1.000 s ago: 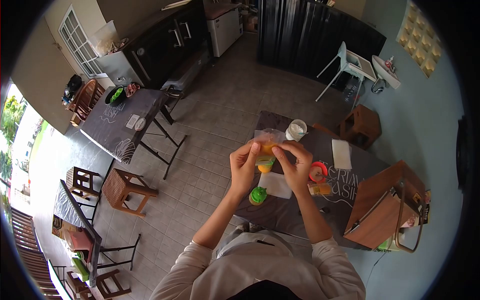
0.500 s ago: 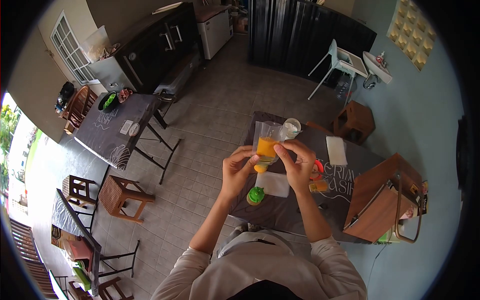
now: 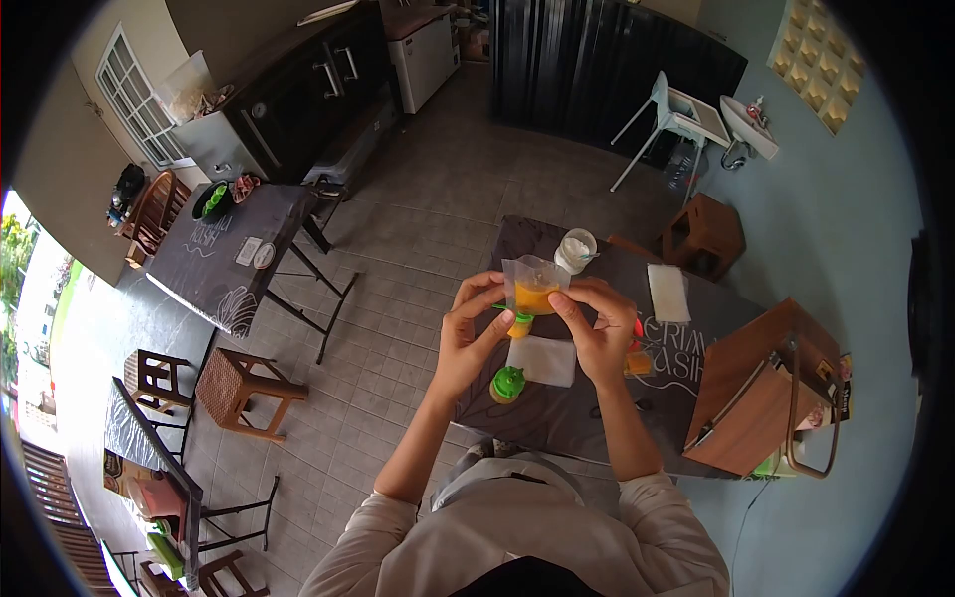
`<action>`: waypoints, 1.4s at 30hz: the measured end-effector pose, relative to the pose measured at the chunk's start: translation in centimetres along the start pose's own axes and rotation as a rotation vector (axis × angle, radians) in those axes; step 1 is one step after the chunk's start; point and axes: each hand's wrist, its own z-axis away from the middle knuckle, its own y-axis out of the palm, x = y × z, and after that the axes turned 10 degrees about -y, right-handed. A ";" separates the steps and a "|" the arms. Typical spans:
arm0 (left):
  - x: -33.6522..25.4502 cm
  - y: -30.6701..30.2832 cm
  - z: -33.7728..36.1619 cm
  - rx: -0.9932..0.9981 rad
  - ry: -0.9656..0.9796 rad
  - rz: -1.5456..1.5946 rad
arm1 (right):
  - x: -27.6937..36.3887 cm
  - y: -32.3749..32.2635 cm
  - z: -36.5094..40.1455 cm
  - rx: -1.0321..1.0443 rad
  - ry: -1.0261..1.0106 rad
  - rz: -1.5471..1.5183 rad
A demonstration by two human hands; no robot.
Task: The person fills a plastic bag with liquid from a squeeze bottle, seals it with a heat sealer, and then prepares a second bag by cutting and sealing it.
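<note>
A small clear plastic bag (image 3: 535,294) with orange contents in its lower part is held up over the dark table. My left hand (image 3: 470,333) pinches its left edge between thumb and fingers. At its right edge, my right hand (image 3: 599,326) grips it the same way. Behind and below the bag, a green-capped bottle (image 3: 518,328) with orange contents partly shows. A second green-topped bottle (image 3: 507,384) stands closer to me, beside a white stack of plastic sheets or bags (image 3: 546,361). A jar of white contents (image 3: 575,252) with a spoon-like handle is beyond the bag.
The dark table (image 3: 587,423) carries a white folded stack (image 3: 668,294), an orange packet (image 3: 639,364) and a red item partly hidden by my right hand. A brown wooden stand (image 3: 761,398) occupies its right end. A woven stool (image 3: 249,388) stands left on the tiled floor.
The bag's orange part looks shorter and the bag's top now spreads wider. Both hands keep their hold on it. More of the bottle behind the bag shows, including its green cap.
</note>
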 end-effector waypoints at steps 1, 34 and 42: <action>0.3 -0.1 0.0 0.001 0.014 -0.032 | 0.0 0.0 0.1 0.004 0.002 0.003; 0.3 -1.8 -0.9 -0.223 0.079 -0.118 | -26.9 5.1 17.6 0.211 0.355 0.184; 0.7 -1.9 -0.5 -0.151 0.027 -0.049 | -21.0 4.2 10.0 0.086 0.039 0.247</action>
